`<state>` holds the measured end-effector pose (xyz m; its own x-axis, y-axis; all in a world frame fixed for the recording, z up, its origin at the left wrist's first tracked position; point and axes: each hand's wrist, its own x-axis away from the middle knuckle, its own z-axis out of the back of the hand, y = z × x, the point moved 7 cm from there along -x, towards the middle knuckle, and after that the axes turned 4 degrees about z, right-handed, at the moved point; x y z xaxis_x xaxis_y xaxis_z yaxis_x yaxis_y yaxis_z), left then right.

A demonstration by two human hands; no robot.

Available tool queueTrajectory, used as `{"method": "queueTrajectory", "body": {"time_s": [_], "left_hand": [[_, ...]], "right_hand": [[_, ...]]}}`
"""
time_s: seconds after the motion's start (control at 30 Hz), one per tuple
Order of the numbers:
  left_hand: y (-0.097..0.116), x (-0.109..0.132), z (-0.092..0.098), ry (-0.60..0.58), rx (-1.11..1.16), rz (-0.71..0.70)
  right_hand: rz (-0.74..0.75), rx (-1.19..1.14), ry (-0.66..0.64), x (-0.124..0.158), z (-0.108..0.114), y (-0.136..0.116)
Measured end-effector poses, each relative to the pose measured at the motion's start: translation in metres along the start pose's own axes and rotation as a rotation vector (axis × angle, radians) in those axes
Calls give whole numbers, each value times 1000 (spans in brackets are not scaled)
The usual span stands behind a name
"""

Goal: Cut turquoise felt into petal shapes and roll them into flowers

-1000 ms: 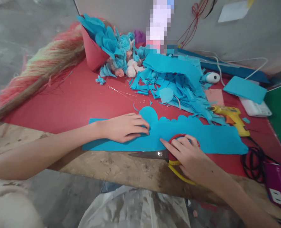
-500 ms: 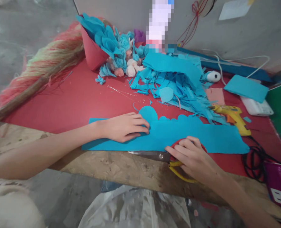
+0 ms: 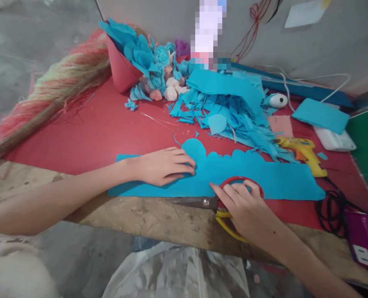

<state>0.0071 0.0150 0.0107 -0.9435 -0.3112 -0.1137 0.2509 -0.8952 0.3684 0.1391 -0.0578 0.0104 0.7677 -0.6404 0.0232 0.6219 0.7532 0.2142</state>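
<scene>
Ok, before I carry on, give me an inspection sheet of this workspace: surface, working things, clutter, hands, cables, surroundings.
Surface: flat red sheet over a worn brown wooden top.
Working things: long bright-blue paper-like strip, far edge partly scalloped; metal scissors with red and yellow handles along its near edge.
Clutter: heap of shredded blue scraps; yellow plastic glue gun; small blue and pink paper-like flowers.
Hands: left hand lies on the strip; right hand grips the scissors by the handles.
Cables: coiled black cable beside a magenta plastic box; white cable at the back.
Surroundings: grey wall behind, grey floor below; a pixelated patch hides part of the back.
</scene>
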Motion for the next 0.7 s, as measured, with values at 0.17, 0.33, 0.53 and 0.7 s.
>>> {"method": "queueTrajectory", "body": {"time_s": [0.17,0.33,0.53,0.7], "left_hand": [[0,0,0,8,-13,7],[1,0,-1,4,-24,1],[0,0,-1,-2,-17,1],[0,0,0,-2,-7,5]], "right_hand": [[34,-16,69,-13,7,-7],[42,-71,103,-21,6,-8],[87,-155,95,-22,10,-9],[114,-178,132,-22,15,-10]]}}
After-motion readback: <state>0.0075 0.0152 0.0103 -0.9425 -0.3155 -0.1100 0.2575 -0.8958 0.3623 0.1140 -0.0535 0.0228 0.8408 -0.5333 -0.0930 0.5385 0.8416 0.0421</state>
